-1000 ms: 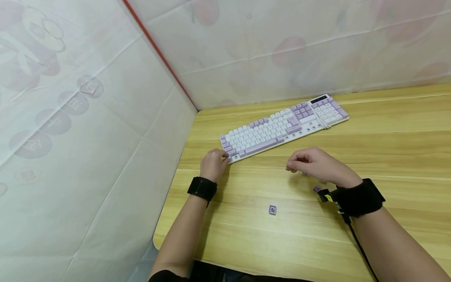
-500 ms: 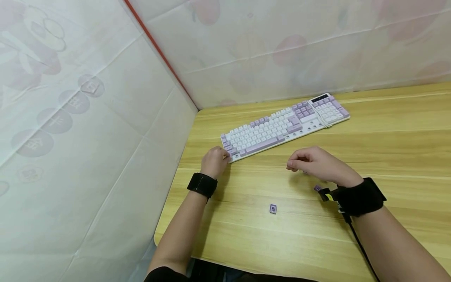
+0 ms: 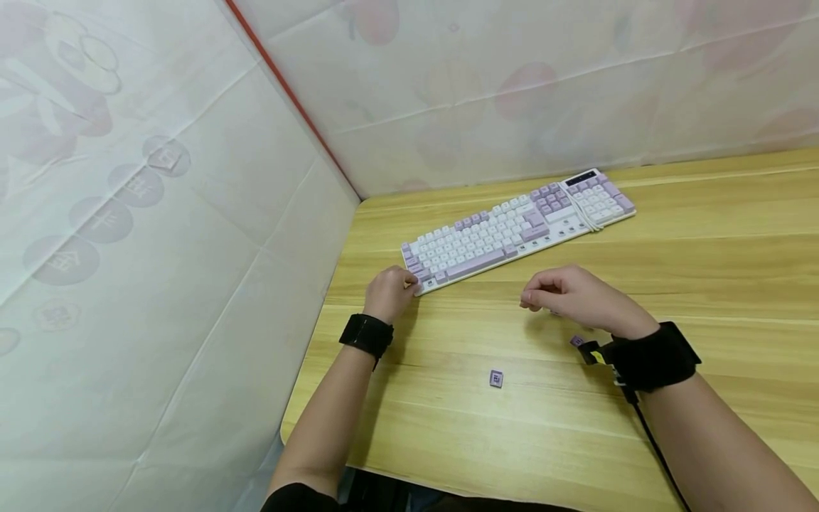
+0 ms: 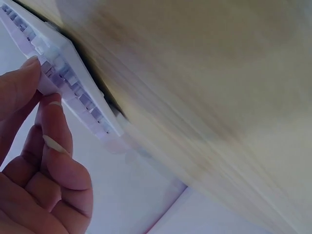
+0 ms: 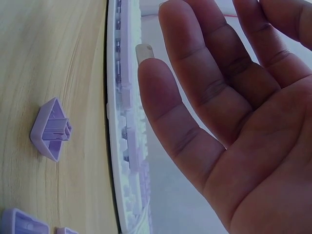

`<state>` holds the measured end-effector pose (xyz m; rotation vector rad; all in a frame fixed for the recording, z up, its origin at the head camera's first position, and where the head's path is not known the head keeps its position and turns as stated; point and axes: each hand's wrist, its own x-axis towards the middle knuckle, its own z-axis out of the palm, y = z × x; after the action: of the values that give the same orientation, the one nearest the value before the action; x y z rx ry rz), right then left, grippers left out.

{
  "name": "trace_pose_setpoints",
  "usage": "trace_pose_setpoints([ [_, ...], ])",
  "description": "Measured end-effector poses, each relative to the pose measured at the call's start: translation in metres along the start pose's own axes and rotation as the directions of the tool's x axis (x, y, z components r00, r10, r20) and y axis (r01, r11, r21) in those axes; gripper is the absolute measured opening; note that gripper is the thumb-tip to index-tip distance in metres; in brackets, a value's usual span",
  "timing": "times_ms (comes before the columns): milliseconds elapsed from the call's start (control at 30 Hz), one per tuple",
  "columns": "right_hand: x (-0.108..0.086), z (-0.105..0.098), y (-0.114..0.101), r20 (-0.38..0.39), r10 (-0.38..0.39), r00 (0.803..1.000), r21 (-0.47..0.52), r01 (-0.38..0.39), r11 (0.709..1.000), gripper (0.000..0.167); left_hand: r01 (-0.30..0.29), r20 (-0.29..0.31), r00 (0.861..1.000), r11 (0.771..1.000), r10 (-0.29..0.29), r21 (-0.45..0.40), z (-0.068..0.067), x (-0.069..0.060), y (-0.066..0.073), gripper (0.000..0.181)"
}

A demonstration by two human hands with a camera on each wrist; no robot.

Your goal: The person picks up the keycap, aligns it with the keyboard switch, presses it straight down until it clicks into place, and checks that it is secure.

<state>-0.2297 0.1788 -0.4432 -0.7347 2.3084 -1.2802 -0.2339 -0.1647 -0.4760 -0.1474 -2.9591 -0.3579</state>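
Keyboard (image 3: 483, 238) flat on the surface (image 3: 435, 419), long axis diagonal, numpad end pointing far right. Left hand (image 3: 389, 294) reaches forward, thumb and fingers pinching a corner keycap (image 4: 48, 87) at its near-left end. Right hand (image 3: 579, 302) hovers near loose keycaps (image 3: 495, 378), fingers loosely curled, no visible grip.

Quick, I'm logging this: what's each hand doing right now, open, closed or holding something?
Left hand: closed, pinching a purple key at the corner of the keyboard.
Right hand: open, loosely curled, nothing visible in it.
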Motion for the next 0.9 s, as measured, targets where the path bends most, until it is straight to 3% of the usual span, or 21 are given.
trace_pose_setpoints([
  [900, -0.0002, 0.0014, 0.0002, 0.011, 0.001, 1.000, 0.010, -0.001, 1.000, 0.029, -0.048, -0.011, 0.999, 0.999, 0.049, 0.022, 0.0037, 0.0017, -0.0026, 0.009],
])
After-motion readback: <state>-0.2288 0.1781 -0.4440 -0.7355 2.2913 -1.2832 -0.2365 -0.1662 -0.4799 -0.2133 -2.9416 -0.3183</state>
